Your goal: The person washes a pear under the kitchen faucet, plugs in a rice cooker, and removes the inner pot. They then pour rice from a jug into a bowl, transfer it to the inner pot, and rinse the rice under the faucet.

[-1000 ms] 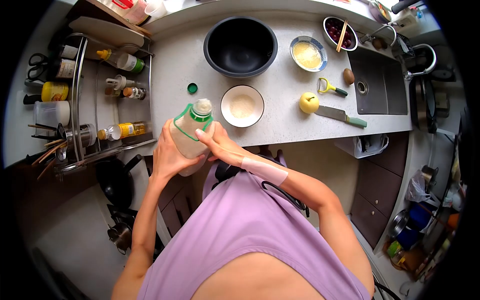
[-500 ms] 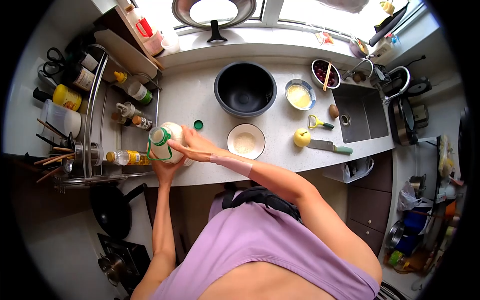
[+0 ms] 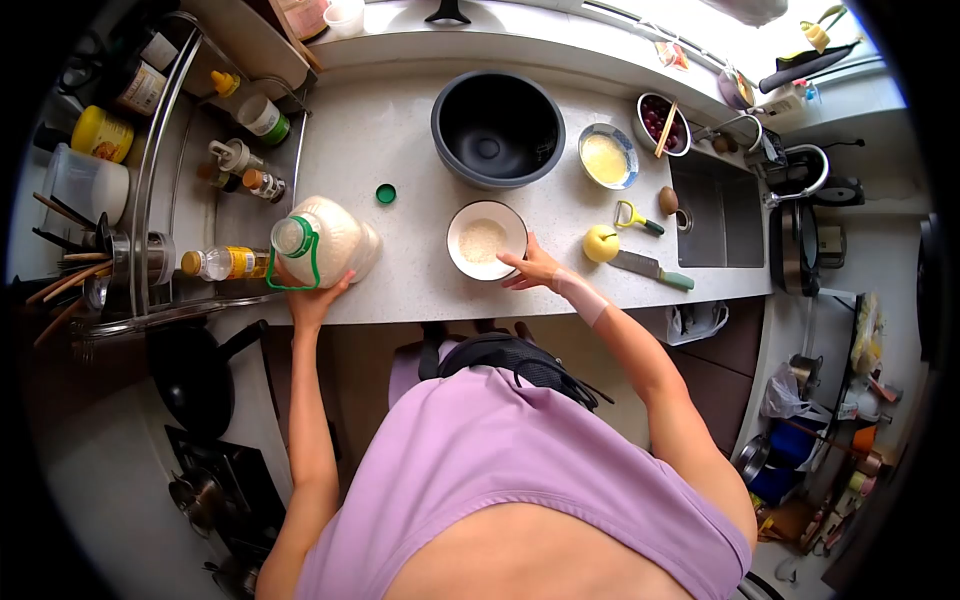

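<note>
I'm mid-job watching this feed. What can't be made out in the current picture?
All in the head view:
Left hand: partly hidden by the rice jug.
Right hand: any grip beneath the white bowl is hidden by the bowl and the hand itself.
Knife: its tip is hidden by the yellow fruit.
Black handle: cut off by the top edge.
Yellow-labelled bottle: print too small.
</note>
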Tool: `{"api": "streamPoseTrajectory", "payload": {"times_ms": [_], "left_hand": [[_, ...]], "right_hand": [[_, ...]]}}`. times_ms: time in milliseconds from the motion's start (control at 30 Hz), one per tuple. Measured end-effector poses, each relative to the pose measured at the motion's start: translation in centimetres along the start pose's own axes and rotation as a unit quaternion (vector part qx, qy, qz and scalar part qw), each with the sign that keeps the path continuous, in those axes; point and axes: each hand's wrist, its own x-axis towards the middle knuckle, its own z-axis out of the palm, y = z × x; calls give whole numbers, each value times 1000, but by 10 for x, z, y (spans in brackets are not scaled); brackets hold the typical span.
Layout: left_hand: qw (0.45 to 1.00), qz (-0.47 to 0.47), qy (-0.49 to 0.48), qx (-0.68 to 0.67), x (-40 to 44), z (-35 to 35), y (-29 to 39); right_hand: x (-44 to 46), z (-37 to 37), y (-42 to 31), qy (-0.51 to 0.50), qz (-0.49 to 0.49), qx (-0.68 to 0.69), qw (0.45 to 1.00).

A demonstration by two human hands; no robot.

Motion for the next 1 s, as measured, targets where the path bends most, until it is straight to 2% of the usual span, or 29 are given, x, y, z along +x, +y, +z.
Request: {"api": "streamPoseTrajectory", "payload": {"times_ms": [67,167,233,267,367,400,467,600,700,733,800,833,900,933,967,1000], "left_hand": [[1000,-17,1,-24,-5,-2,1],[999,0,27,18,-15,3,13],[996,-67,63,-13,-35,8,7],[996,-66,62,-13,-47,9,3],[983,-161,79,-34,-98,12,-9],[983,-161,77,-37,-113,14,-9],[965,-245,56,-75,-134,24,-5],[967,-245,17,-75,-153,44,5],[964,-248,-18,-95,-150,56,7],[965,-244,-25,-91,-148,58,5],[966,-241,-25,-93,-145,61,3],[967,-236,-21,-93,-145,61,0],[964,-249,-20,-88,-147,58,-3],[963,-252,-12,-92,-149,56,-6],[964,-251,-6,-92,-153,54,-9],[964,-250,0,-92,-157,52,-10]], "right_hand": [[11,7,9,-101,-14,217,971],[22,9,14,-120,-23,283,951],[10,9,9,-131,1,314,940],[2,10,5,-145,26,343,928],[-26,7,-2,-215,17,372,903],[-35,3,-9,-211,18,372,904],[-52,-9,-32,-234,6,368,900],[-75,-42,-96,-127,-141,280,941],[-62,-62,-136,8,-253,205,945],[-42,-68,-144,55,-318,131,938],[-21,-80,-154,112,-337,58,933],[-16,-83,-159,110,-341,49,932],[13,-90,-163,184,-349,-95,914],[27,-91,-162,263,-403,-187,856],[36,-96,-157,257,-406,-194,855],[34,-97,-158,298,-431,-267,809]]}}
